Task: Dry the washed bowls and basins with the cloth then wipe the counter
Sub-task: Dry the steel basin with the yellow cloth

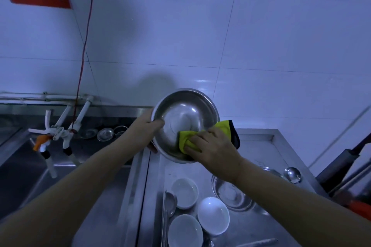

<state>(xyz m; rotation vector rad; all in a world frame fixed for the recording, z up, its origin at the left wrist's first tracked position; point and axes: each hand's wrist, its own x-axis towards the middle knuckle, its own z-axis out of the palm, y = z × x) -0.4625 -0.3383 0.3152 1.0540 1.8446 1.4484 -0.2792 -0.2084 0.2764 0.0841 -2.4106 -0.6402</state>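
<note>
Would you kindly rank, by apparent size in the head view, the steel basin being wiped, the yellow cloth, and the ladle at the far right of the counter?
1. steel basin, clearly largest.
2. yellow cloth, partly hidden under the right hand.
3. ladle, smallest.

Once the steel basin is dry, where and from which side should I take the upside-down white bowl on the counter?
Probably from above. The upside-down white bowl shows only its smooth dome, with its rim down on the counter. Spread your fingers over the dome and curl them under the rim on the open near-right side; another bowl crowds its left.
</note>
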